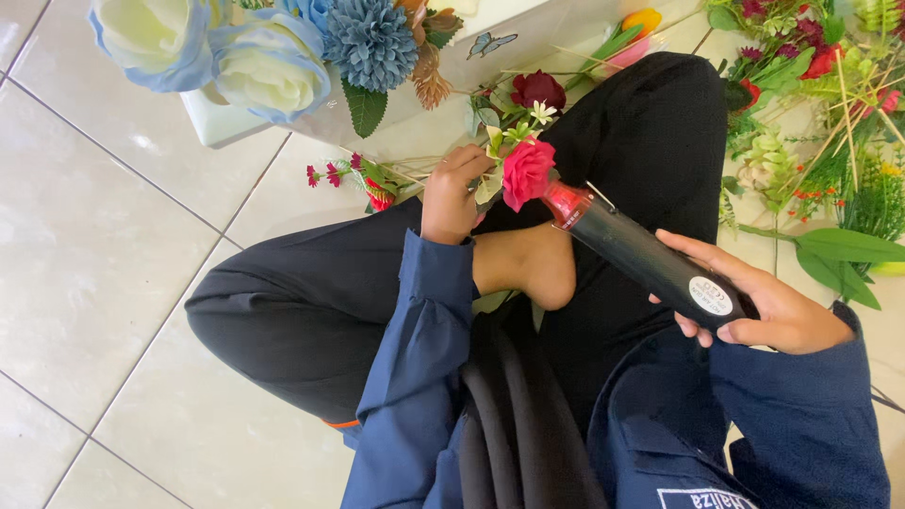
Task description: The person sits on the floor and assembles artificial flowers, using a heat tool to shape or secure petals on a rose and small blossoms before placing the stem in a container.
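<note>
Pink fabric rose [526, 172] sits pinched in the left hand [452, 193] above the lap while the right hand [764, 302] wraps its grip around a black heat tool [650, 259] whose red tip touches the flower, so gluing looks underway and steady holding comes next.

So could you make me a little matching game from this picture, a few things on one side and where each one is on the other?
Things:
1. pink rose
2. glue gun
3. pale roses
4. loose greenery

Places:
A. top left, on the white box
B. in the right hand
C. on the floor at the right
D. held by the left hand, at the gun's red tip

Pairs: 1-D, 2-B, 3-A, 4-C
</note>
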